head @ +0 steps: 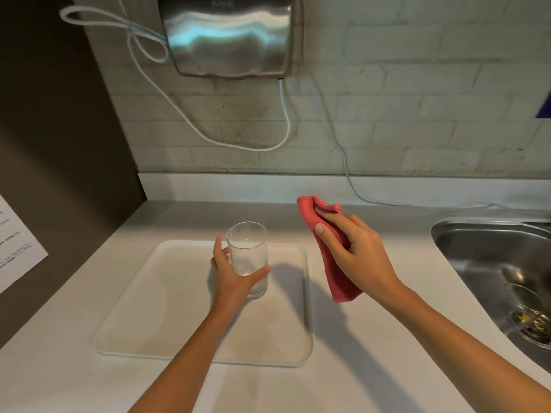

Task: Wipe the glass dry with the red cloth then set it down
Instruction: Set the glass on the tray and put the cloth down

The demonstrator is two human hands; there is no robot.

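A clear drinking glass (248, 248) stands upright at the back right of a white tray (167, 308). My left hand (231, 274) wraps around its lower part, thumb in front and fingers behind. Whether the glass rests on the tray or hangs just above it, I cannot tell. My right hand (354, 251) is to the right of the glass, apart from it, above the counter. It grips a folded red cloth (325, 234), which hangs down below the palm.
The tray lies on a white counter (357, 368). A steel sink (501, 278) is set into it at the right. A metal hand dryer (229, 34) with loose white cables hangs on the tiled wall behind. A dark panel with a paper notice stands at the left.
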